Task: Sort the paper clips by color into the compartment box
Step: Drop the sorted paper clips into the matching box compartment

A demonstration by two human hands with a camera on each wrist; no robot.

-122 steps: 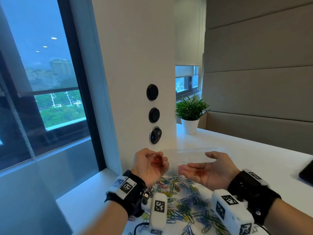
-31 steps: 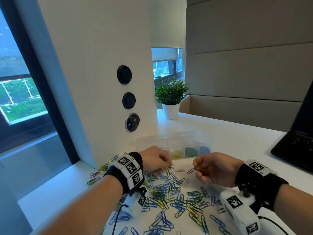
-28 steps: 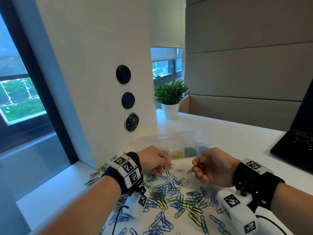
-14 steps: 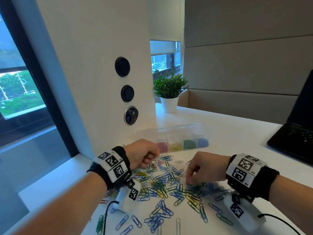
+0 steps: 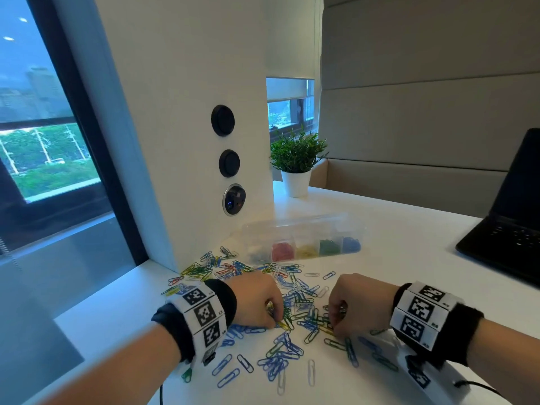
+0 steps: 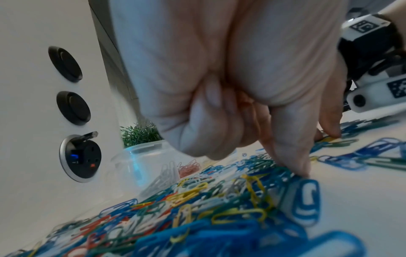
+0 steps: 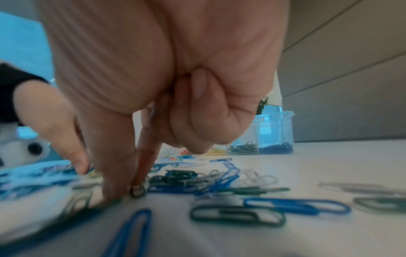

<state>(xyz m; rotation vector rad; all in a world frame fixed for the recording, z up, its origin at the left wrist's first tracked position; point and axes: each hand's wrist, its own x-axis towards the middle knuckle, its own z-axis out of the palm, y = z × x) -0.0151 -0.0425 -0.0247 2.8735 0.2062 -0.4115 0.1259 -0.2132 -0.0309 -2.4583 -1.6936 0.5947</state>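
Loose paper clips in blue, green, yellow, red and white lie scattered over the white table. Behind them stands the clear compartment box, holding sorted red, yellow, green and blue clips. My left hand is knuckles-up on the pile, its fingers curled. Its thumb and forefinger come down at a yellow clip. My right hand is also curled, to the right of the left hand. Its thumb and forefinger pinch the end of a dark green clip. The box shows behind it.
A white pillar with round sockets rises right behind the pile. A potted plant stands further back. An open black laptop sits at the right. The table ends at the left by the window.
Both hands have come down from just above the clips onto the pile and moved nearer to me. About four seconds ago they were held up, open, around a clear plastic piece.
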